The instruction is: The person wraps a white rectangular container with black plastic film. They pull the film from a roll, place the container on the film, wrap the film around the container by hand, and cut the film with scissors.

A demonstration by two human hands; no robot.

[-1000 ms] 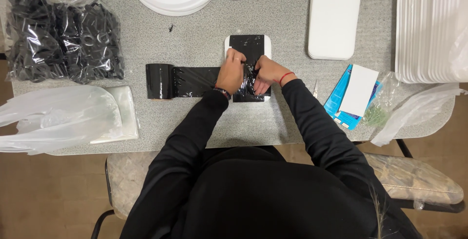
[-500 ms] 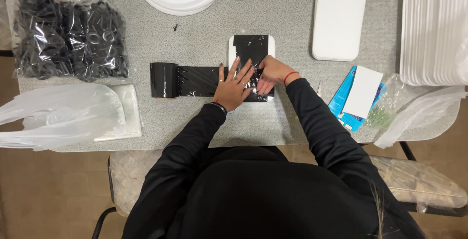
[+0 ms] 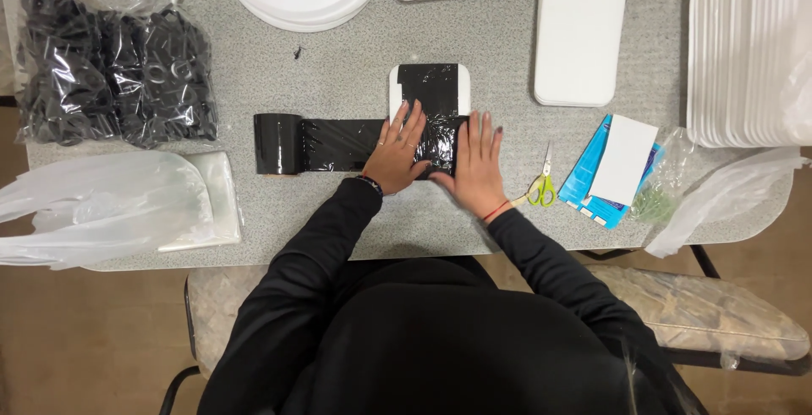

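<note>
Both your hands lie flat, fingers spread, gripping nothing: left hand (image 3: 397,151) and right hand (image 3: 479,161) press the black film (image 3: 372,142) onto the white tray (image 3: 429,98) mid-desk. Film's long axis runs leftward to its roll (image 3: 277,144); left hand nearer.

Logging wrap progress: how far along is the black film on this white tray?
Done: black film already crosses the white tray. In hand: left hand and right hand press it flat. Left: film is uncut from the roll; scissors lie untouched; tray corners show bare.

Under your hands: black film (image 3: 338,144), glossy, crinkled plastic; white tray (image 3: 430,85), matt foam; desk (image 3: 338,68), speckled grey laminate, smooth; scissors (image 3: 541,182), metal blades, plastic handles.
</note>
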